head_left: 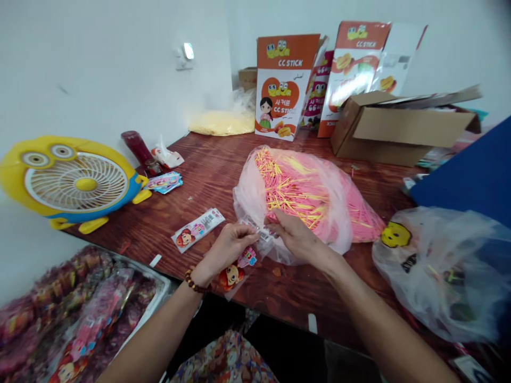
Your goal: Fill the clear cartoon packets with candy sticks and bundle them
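Observation:
A small clear plastic packet (232, 276) printed with a red-haired cartoon girl hangs from my left hand (230, 246), whose thumb and fingers pinch it near its upper end. My right hand (294, 235) is closed beside that end, fingertips bent inward; what they grip is hidden. Just behind both hands lies a large translucent bag (339, 183), its mouth spread wide. Thin pink and yellow sticks (289, 191) fill it. To the left, a flat stack of similar printed packets (198, 230) rests on the wooden table (211, 175).
A yellow minion-shaped fan (85, 183) stands at the left. Below it, a white-rimmed crate (149, 298) holds many filled packets. Printed cartons (285, 85) and an open cardboard box (407, 127) line the back. At the right sits a clear plastic bag (443, 271).

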Available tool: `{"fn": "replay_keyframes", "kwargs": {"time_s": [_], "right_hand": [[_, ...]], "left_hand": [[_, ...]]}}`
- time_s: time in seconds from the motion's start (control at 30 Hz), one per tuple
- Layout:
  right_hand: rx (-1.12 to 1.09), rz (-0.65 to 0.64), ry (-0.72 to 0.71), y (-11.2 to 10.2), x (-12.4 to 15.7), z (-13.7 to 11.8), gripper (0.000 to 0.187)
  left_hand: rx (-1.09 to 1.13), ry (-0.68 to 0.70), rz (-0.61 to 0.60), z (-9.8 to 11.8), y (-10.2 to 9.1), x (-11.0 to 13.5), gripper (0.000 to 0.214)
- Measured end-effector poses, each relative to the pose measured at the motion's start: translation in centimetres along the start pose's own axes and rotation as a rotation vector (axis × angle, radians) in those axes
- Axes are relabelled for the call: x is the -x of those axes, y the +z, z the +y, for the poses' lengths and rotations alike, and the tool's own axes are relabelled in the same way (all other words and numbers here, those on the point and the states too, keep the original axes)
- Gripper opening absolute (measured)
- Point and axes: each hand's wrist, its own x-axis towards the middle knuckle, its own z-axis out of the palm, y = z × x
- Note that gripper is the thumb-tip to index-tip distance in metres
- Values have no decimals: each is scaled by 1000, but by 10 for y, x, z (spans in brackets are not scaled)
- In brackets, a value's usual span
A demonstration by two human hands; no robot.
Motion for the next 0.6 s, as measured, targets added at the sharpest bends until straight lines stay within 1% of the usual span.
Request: {"fn": "replay_keyframes", "kwargs": {"time_s": [0.07, 0.13, 0.2, 0.23, 0.3, 0.43, 0.6], "right_hand": [[-173, 85, 51, -3, 1, 0, 11], [-413, 236, 86, -6, 1, -3, 9], [-654, 398, 67, -7, 1, -10, 11], [-747, 458, 44, -6, 0, -15, 12], [-860, 536, 2, -3, -1, -26, 13], [-940, 559, -26, 10, -4, -42, 16], [-1014, 513, -52, 25, -3, -41, 10]], "left_hand": [[-5, 36, 24, -4, 1, 2, 28], [-19, 76, 56, -7, 3, 3, 27], [-34, 107, 73, -9, 5, 4, 28], [-39, 114, 78, -9, 6, 4, 28], [-41, 122, 86, -8, 9, 3, 28], [-15, 116, 96, -6, 13, 2, 29], [61, 90, 103, -4, 15, 2, 29]]}}
